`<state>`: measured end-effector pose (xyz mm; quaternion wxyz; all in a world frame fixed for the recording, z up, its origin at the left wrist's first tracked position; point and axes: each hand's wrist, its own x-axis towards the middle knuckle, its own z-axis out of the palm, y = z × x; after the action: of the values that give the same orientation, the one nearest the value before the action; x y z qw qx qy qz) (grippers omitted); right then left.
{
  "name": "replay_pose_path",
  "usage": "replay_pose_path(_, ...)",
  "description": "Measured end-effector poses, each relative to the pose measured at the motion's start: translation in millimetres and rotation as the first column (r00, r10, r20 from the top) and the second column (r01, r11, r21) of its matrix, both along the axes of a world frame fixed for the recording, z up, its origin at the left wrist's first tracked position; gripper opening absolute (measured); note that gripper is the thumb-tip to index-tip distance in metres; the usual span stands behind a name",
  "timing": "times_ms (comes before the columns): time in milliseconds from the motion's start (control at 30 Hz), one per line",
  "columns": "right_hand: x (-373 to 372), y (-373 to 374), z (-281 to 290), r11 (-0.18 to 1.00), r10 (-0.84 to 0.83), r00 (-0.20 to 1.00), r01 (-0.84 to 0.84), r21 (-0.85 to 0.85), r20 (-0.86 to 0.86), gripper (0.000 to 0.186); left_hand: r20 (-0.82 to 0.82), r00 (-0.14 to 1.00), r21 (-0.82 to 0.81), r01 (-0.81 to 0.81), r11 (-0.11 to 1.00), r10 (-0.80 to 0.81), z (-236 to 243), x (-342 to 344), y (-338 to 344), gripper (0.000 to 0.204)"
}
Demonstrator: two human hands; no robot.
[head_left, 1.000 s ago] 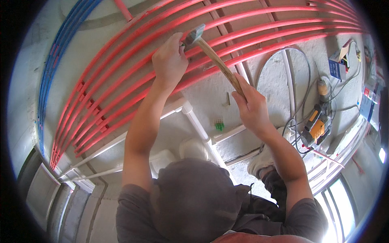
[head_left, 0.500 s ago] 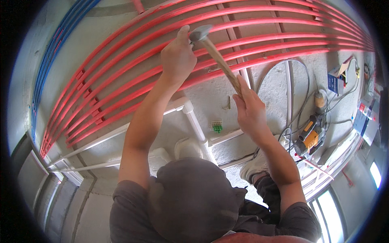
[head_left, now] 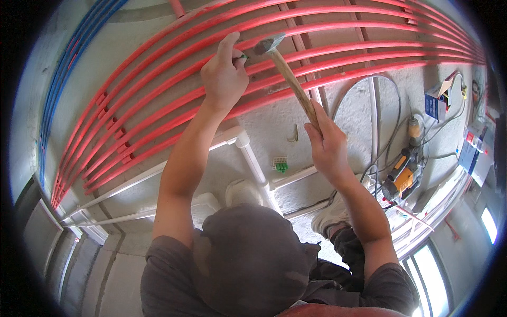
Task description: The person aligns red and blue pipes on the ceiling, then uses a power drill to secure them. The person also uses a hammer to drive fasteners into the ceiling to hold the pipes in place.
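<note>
My left hand (head_left: 226, 76) is raised over a row of red pipes (head_left: 338, 50). Its thumb and fingers pinch a small green piece (head_left: 243, 56), mostly hidden by them; its exact kind is too small to make out. My right hand (head_left: 328, 145) grips the lower end of a hammer's wooden handle (head_left: 296, 87). The grey hammer head (head_left: 268, 45) is a little to the right of my left fingertips, apart from them, over the pipes. On the concrete below, between my forearms, lies a pale grid-like piece with small green plastic parts (head_left: 280, 165).
White pipes (head_left: 253, 158) cross the concrete near my feet. To the right lie a yellow-and-black power tool (head_left: 401, 177), its looped grey cable (head_left: 338, 100) and a blue box (head_left: 435, 105). Blue pipes (head_left: 63, 68) run at the far left. A bent strip (head_left: 293, 133) lies in the middle.
My left hand has moved slightly left and down, away from the hammer head, and the green piece now shows at its fingertips. The hammer head has shifted a little to the right.
</note>
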<state>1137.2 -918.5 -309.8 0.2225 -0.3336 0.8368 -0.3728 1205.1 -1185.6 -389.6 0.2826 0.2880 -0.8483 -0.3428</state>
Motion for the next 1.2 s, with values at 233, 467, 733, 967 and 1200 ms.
replay_pose_path(233,1,-8,2,0.998,-0.023,0.996,0.017,0.068,0.087,0.059,0.148,0.987,-0.206,0.091,0.974,-0.061,3,-5,0,0.065)
replay_pose_path(467,5,-5,2,0.993,0.037,0.999,-0.040,0.111,0.032,0.058,0.197,0.979,-0.130,0.079,0.988,-0.053,8,-9,0,0.070)
replay_pose_path(733,1,-10,-5,0.992,0.065,0.996,-0.059,0.113,-0.055,0.060,0.227,0.974,-0.099,0.048,0.994,-0.024,8,-7,0,0.069)
replay_pose_path(967,4,-16,9,0.991,0.081,0.992,-0.070,0.111,-0.100,0.062,0.214,0.976,-0.146,0.056,0.988,-0.024,4,-7,-1,0.069)
replay_pose_path(1200,-1,-14,7,0.998,0.045,0.993,-0.040,0.046,-0.105,0.063,0.212,0.976,-0.053,0.054,0.997,-0.041,4,-4,-1,0.071)
